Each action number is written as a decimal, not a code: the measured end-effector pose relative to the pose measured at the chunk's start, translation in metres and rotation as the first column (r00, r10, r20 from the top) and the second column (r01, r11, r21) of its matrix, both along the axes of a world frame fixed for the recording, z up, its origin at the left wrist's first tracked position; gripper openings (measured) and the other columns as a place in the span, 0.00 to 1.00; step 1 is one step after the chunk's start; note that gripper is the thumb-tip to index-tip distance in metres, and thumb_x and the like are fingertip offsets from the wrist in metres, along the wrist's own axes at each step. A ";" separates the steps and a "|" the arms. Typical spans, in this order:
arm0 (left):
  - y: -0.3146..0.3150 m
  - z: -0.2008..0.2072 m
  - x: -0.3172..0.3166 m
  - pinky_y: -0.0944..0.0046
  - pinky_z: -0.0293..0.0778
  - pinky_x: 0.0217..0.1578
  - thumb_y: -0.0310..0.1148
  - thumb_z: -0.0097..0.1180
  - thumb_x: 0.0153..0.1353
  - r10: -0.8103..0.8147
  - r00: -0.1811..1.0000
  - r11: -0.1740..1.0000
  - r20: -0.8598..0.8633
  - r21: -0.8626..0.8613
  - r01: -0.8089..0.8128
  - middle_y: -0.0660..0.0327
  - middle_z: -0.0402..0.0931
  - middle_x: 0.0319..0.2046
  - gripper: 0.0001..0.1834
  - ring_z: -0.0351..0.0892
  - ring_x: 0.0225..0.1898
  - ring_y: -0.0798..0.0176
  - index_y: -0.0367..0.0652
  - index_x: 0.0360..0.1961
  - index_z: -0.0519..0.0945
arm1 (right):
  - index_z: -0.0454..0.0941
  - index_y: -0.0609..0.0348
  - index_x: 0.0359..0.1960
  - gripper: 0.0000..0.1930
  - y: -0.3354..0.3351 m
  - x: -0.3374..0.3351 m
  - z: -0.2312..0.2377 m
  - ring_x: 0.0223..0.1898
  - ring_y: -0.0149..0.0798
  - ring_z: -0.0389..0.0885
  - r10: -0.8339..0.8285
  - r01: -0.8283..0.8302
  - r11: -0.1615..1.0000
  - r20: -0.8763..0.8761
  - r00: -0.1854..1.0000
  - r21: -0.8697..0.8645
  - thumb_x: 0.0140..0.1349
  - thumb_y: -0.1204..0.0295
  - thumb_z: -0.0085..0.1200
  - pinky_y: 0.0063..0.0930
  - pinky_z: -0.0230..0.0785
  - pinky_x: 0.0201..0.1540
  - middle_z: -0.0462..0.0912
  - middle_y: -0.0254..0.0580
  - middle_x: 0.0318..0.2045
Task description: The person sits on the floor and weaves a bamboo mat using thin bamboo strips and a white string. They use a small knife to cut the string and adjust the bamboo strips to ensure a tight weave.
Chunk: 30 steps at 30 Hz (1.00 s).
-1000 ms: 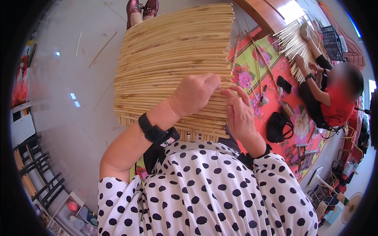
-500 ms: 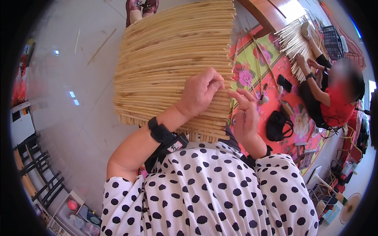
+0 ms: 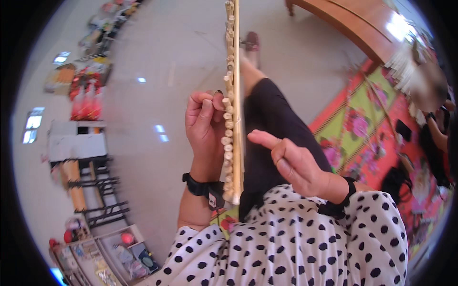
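- The left hand (image 3: 204, 121) is curled shut on the left face of a woven reed mat (image 3: 232, 100), fingertips and thumb pinched against the cut reed ends near the mat's middle height.
- The mat stands upright and is seen edge-on, a thin strip running from the 12 o'clock rim of the view down to just above the lap, where its lower end stops beside the left wrist.
- A black wrist strap (image 3: 199, 187) circles the left wrist at 6 o'clock of the hand, touching the mat's bottom corner.
- The right hand (image 3: 291, 162) sits at 3 o'clock of the mat's lower part, loosely open and grasping nothing; its forefinger points toward the mat's right face, and I cannot tell whether the tip touches it.
- A black band (image 3: 341, 200) wraps the right wrist, at 4 o'clock of that hand.
- Behind the right hand, a leg in dark trousers (image 3: 272, 124) stretches toward 12 o'clock, close along the mat's right face.
- The polka-dot garment (image 3: 296, 243) fills the 6 o'clock part of the view below both wrists.
- At 9 o'clock of the left hand lies a broad stretch of pale tiled floor (image 3: 157, 71), open out to the shelves and stools (image 3: 90, 190) well apart at 8 o'clock.
- At 3 o'clock, a flowered rug (image 3: 362, 124) covers the floor, with another person (image 3: 429, 95) at its far edge, well apart.
- A wooden bench (image 3: 348, 24) edges the scene at 1 o'clock.
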State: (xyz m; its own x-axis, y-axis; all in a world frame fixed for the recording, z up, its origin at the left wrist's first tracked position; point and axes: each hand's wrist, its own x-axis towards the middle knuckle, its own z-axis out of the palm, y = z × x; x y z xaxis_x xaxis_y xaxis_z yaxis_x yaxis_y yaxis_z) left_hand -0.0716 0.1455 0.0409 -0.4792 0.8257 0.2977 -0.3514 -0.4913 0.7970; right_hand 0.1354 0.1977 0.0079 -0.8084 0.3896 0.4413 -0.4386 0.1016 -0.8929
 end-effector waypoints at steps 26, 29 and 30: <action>-0.111 -0.031 -0.039 0.68 0.71 0.45 0.37 0.45 0.72 0.247 0.933 0.946 0.261 -0.275 -0.173 0.65 0.72 0.35 0.09 0.71 0.37 0.70 0.45 0.34 0.70 | 0.75 0.65 0.29 0.03 -0.053 -0.083 0.018 0.24 0.42 0.77 -0.262 0.253 0.959 0.065 0.963 0.128 0.56 0.82 0.57 0.28 0.70 0.29 0.75 0.44 0.23; -0.113 -0.037 -0.037 0.68 0.70 0.43 0.36 0.45 0.72 0.238 0.937 0.944 0.254 -0.287 -0.162 0.66 0.72 0.34 0.09 0.71 0.36 0.70 0.45 0.34 0.71 | 0.75 0.65 0.28 0.04 -0.049 -0.091 0.016 0.25 0.46 0.80 -0.275 0.267 0.961 0.159 0.948 0.071 0.55 0.80 0.58 0.31 0.73 0.30 0.78 0.47 0.24; -0.114 -0.042 -0.037 0.68 0.71 0.44 0.35 0.45 0.72 0.201 0.951 0.958 0.236 -0.252 -0.139 0.66 0.73 0.34 0.09 0.71 0.36 0.70 0.45 0.35 0.71 | 0.76 0.65 0.28 0.04 -0.049 -0.093 0.012 0.26 0.45 0.81 -0.261 0.255 0.965 0.188 0.947 0.055 0.55 0.79 0.59 0.30 0.73 0.31 0.79 0.47 0.24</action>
State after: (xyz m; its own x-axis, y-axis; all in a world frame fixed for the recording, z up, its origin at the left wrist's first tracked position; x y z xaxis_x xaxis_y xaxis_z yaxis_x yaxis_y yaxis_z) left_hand -0.1083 0.0315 -0.0010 -0.6530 0.7562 -0.0420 -0.4862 -0.3760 0.7888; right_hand 0.0428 0.1485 0.0195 -0.7526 0.5850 0.3023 -0.2147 0.2160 -0.9525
